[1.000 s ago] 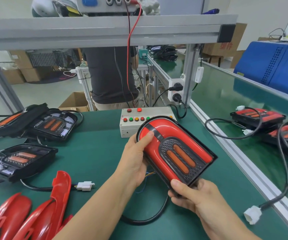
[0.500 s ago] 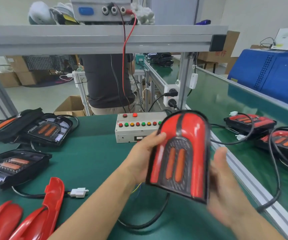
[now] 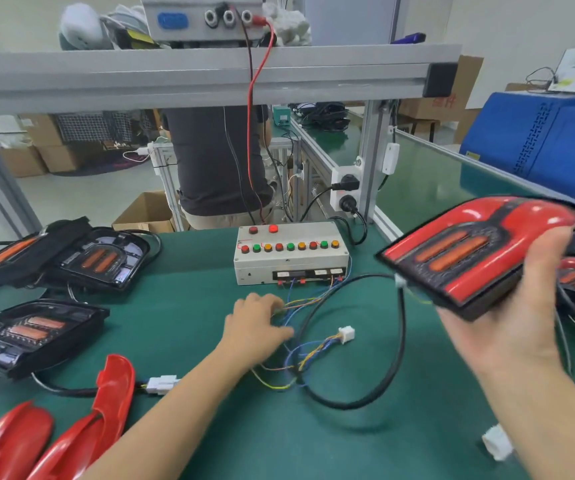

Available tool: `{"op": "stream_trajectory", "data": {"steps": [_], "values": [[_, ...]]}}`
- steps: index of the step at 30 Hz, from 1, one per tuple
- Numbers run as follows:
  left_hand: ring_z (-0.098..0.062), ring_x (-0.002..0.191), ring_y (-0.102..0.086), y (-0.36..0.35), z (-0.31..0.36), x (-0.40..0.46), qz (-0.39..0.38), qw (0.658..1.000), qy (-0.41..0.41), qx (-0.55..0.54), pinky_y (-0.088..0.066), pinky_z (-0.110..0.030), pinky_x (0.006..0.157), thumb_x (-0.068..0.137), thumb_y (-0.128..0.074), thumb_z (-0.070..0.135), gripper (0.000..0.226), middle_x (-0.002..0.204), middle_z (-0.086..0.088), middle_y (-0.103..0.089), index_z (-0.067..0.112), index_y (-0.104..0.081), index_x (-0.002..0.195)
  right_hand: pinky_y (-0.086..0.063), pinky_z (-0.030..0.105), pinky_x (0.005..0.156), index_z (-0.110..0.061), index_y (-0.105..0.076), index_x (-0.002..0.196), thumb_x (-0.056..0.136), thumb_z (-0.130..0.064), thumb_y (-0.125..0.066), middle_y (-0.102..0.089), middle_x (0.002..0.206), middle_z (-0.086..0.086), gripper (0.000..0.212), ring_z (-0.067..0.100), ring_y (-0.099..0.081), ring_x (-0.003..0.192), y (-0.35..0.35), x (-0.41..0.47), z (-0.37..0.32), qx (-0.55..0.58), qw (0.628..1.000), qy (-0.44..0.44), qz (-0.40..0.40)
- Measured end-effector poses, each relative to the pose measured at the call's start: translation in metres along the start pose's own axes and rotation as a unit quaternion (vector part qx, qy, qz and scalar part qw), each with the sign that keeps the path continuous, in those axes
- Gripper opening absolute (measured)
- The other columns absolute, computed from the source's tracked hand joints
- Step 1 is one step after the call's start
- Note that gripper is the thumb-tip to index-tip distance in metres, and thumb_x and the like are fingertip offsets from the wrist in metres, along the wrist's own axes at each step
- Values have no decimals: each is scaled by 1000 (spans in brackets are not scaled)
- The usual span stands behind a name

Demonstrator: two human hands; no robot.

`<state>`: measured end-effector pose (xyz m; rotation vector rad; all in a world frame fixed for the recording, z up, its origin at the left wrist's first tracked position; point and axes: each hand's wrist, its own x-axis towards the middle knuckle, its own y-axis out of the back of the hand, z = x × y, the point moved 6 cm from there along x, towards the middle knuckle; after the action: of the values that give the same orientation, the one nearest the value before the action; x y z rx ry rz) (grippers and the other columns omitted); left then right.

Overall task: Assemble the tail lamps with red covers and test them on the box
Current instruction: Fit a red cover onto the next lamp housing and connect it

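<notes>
Right hand [image 3: 507, 306] grasps the assembled red-covered black plastic tail lamp [image 3: 480, 252] from below, carried out right toward the finished lamps, likely setting it aside. Left hand [image 3: 256, 320] rests on the thin coloured tester wires [image 3: 305, 348] before the grey button test box [image 3: 291, 252]; pinching one or not, cannot tell.

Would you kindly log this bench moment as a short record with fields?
right hand: right hand holds the assembled tail lamp above the bench, off to the right
left hand: left hand rests on the coloured wires in front of the test box
white connector: white connector lies loose on the green mat
uncovered lamps: uncovered lamps at left
spare covers: red covers at lower left
</notes>
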<state>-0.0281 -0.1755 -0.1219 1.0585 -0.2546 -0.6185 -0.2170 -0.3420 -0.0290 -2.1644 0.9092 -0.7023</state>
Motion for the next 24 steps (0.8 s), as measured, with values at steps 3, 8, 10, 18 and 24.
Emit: {"op": "stream_trajectory", "data": {"steps": [3, 8, 10, 18, 24], "values": [[-22, 113, -46, -3, -10, -2, 23, 999, -9, 46, -41, -34, 93, 86, -57, 27, 27, 115, -1, -52, 26, -62, 113, -42, 49, 105, -23, -67, 120, 49, -66, -70, -66, 126, -2, 83, 20, -61, 119, -2, 20, -21, 27, 998, 56, 5], [-21, 114, -43, 10, 8, -6, 150, 985, -42, 73, -37, -32, 93, 88, -55, 26, 37, 121, -1, -49, 23, -54, 125, -47, 51, 99, -22, -65, 121, 65, -70, -63, -69, 122, 0, 73, 22, -65, 113, 16, 35, -17, 12, 999, 0, 37], [-20, 106, -49, 13, 32, -11, 190, 977, -94, 6, -41, -32, 86, 91, -51, 29, 24, 110, 0, -55, 22, -62, 111, -45, 51, 102, -23, -70, 113, 62, -67, -67, -68, 123, 0, 68, 23, -63, 116, 30, 29, -2, -3, 998, -48, 51], [-22, 97, -61, -34, 76, 6, -19, 997, -62, 47, -44, -27, 74, 81, -63, 43, 22, 100, 2, -68, 24, -67, 90, -59, 36, 56, -19, -70, 92, 91, -35, -54, -77, 86, 5, 23, 20, -73, 68, 91, 17, 38, -123, 963, -206, 126], [-22, 84, -65, -16, 54, 2, 11, 992, -58, -112, -53, -32, 77, 83, -60, 29, 16, 83, -1, -72, 17, -71, 83, -57, 34, 51, -17, -61, 122, 91, -31, -60, -76, 91, 10, 34, 22, -74, 69, 119, 28, 50, -203, 933, -274, 114]]}}
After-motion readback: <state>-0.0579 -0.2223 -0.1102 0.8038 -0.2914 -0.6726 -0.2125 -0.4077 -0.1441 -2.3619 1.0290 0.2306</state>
